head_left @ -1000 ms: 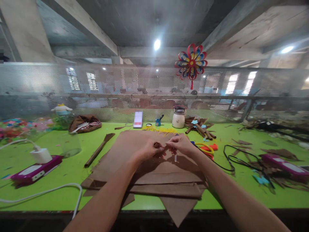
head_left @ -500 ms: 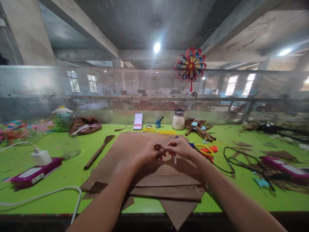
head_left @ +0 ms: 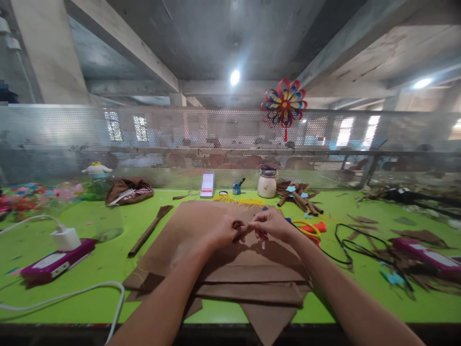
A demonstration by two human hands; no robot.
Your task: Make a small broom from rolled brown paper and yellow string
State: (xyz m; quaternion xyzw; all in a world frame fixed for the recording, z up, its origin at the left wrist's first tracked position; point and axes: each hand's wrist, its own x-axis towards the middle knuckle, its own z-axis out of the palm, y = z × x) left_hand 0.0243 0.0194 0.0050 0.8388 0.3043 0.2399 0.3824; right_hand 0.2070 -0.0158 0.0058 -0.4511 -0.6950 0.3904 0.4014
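Observation:
My left hand [head_left: 229,230] is closed around a small piece of brown paper [head_left: 242,232], which looks rolled or folded. Fingertips of my right hand [head_left: 267,224] pinch together at the paper's right end, close to the left fingers. A short whitish strip [head_left: 263,244] shows just below the right hand; whether it is held I cannot tell. Under both hands lies a stack of brown paper sheets [head_left: 194,216], with a folded strip along its near side and a pointed corner over the table's front edge.
On the green table [head_left: 93,302], a brown paper roll [head_left: 150,230] lies left of the stack. Scissors with orange handles [head_left: 317,228] and a black cable [head_left: 342,245] lie right. A phone [head_left: 207,185], a white jar [head_left: 267,185] and yellow shreds [head_left: 245,201] are behind. Purple power strips flank both sides.
The view has tilted slightly, so everything sits a little lower. Between my hands the brown paper has turned and shows more of its length. Both hands stay close together over the stack.

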